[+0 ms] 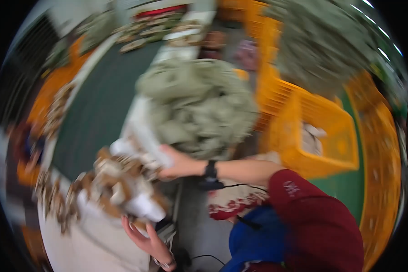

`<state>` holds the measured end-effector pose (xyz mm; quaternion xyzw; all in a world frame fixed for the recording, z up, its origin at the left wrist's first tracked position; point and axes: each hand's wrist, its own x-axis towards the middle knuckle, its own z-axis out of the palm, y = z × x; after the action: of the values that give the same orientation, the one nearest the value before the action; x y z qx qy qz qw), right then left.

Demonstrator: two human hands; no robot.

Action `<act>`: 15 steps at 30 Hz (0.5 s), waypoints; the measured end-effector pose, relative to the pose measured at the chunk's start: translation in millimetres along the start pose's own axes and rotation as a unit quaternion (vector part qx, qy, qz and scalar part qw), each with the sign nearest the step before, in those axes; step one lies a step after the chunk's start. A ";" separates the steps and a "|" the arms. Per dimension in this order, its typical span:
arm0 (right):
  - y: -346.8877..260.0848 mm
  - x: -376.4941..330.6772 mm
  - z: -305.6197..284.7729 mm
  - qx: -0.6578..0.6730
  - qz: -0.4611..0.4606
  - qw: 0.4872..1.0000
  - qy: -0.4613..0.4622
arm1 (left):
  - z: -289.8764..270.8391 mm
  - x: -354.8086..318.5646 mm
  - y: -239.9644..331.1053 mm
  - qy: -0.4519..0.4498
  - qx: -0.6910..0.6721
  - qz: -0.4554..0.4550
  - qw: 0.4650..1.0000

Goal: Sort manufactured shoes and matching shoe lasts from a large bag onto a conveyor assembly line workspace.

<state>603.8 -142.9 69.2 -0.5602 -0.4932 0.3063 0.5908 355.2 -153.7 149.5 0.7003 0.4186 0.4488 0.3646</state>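
Observation:
A heaped bundle of brown and white soft pieces (118, 186) is at the near end of the table, blurred by motion; I cannot tell their exact kind. My right hand (181, 163), with a black band on its wrist, presses against the bundle's far right side, its fingertips partly hidden. From below, my left hand (145, 240), wearing a bracelet, cups the bundle's near edge between thumb and fingers. Both hands seem to hold the bundle between them. More brown and cream pieces (56, 199) lie along the table's left edge.
Beyond the white tabletop (95, 240) runs a dark green belt (104, 99), with more pieces (154, 29) at its far end. A large grey-green cloth sack (199, 104) stands beside it. Yellow crates (322, 136) fill the right side. Another person's hand (34, 158) shows at far left.

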 end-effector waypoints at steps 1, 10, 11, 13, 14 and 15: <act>-35.8 -21.0 -1.9 0.107 0.123 0.986 -0.020 | 11.8 -20.7 -0.9 -0.042 -0.093 -0.042 0.994; -94.1 -301.0 -211.3 -0.068 0.068 0.994 0.059 | 252.9 -139.5 82.6 -0.420 -0.312 -0.335 0.784; -90.3 -332.5 -250.7 -0.134 0.046 0.987 0.081 | 273.7 -152.9 94.2 -0.460 -0.284 -0.346 0.767; -59.9 -406.6 -341.9 -0.043 0.260 0.932 0.248 | 317.0 -178.4 107.9 -0.507 -0.243 -0.325 0.760; -45.4 -443.7 -397.1 -0.068 0.279 0.899 0.330 | 340.3 -192.9 113.1 -0.543 -0.214 -0.302 0.753; 6.2 -514.2 -460.5 -0.299 0.338 0.820 0.353 | 367.7 -212.7 125.3 -0.555 -0.203 -0.304 0.747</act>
<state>863.9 -777.8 -7.4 -0.9107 -0.0985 0.1052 0.3871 678.6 -445.7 70.0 0.5709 0.2320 -0.0793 0.7836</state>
